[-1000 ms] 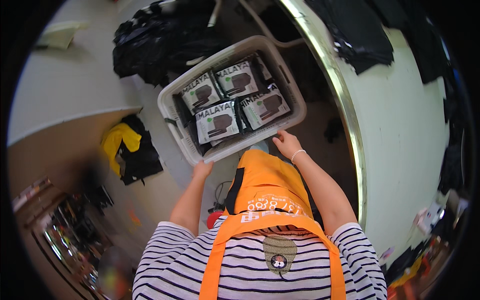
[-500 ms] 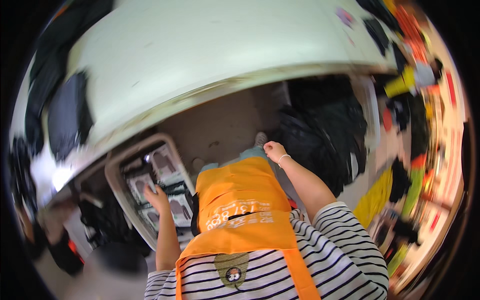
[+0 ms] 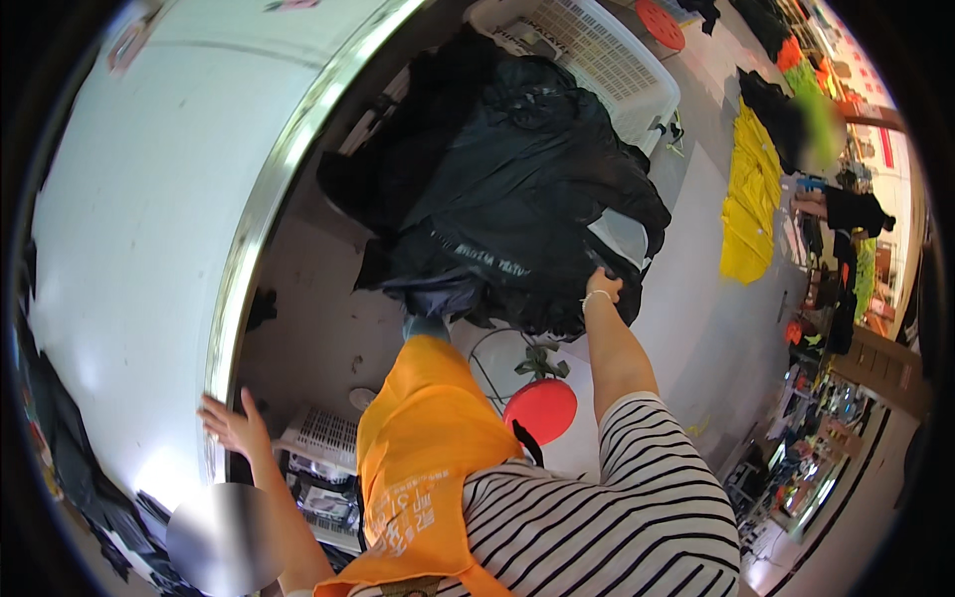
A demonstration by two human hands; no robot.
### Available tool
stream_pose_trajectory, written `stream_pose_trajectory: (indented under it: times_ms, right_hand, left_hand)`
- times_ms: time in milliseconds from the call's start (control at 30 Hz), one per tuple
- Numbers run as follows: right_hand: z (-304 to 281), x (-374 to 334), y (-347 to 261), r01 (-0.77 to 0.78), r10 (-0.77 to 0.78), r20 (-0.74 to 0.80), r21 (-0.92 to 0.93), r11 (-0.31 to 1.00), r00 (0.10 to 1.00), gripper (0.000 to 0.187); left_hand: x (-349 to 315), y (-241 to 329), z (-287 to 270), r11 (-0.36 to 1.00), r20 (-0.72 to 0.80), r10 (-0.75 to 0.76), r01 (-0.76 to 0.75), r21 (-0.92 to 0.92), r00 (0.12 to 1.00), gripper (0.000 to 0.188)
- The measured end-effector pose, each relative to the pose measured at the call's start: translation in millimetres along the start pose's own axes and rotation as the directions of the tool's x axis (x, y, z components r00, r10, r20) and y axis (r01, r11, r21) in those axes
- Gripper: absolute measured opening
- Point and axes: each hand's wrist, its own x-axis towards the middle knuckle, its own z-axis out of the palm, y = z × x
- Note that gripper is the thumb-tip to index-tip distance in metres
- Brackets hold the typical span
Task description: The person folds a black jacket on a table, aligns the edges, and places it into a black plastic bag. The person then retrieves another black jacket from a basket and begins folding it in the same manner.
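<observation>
A large heap of black garments (image 3: 517,189) with a slick, creased surface lies beside the table, partly over a white plastic basket (image 3: 632,75). My right hand (image 3: 603,287) is at the heap's near right edge, its fingers closed on black cloth; the fingertips are partly hidden by folds. My left hand (image 3: 235,426) rests at the edge of the white table (image 3: 149,219), its fingers spread and nothing in them. Next to my left forearm, a light basket (image 3: 323,430) holds several flat packages.
A red round stool (image 3: 540,410) stands close by my right side. Yellow cloth (image 3: 751,194) lies on the floor to the right, with black cloth beyond it. Another red stool (image 3: 660,22) is past the white basket. A person in black (image 3: 858,211) is at the far right.
My view and body have turned right, toward the black heap. My right hand has reached out and taken hold of black cloth. My left hand has left the package basket for the table edge.
</observation>
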Motion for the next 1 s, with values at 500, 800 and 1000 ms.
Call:
stream_pose_trajectory:
  times_ms: [500,800,1000]
  right_hand:
    - [-95.1,-20.5,-117.8,0.505,-0.223,-0.459,0.705,0.498,0.86,0.023]
    - [-194.3,-380.0,-133.4,0.479,-0.855,-0.505,0.783,-0.396,0.119,0.016]
    - [-244.5,-516.5,10.5,-0.365,-0.969,-0.204,0.92,-0.141,-0.139,0.019]
  left_hand:
    - [37.0,2.0,-22.7,0.98,0.55,-0.189,0.187,0.061,0.813,0.118]
    - [-77.5,226.6,-173.5,0.487,0.06,0.7,-0.414,-0.769,0.711,0.079]
    - [-66.1,141.8,-223.4,0.135,0.066,0.879,-0.115,-0.984,0.473,0.05]
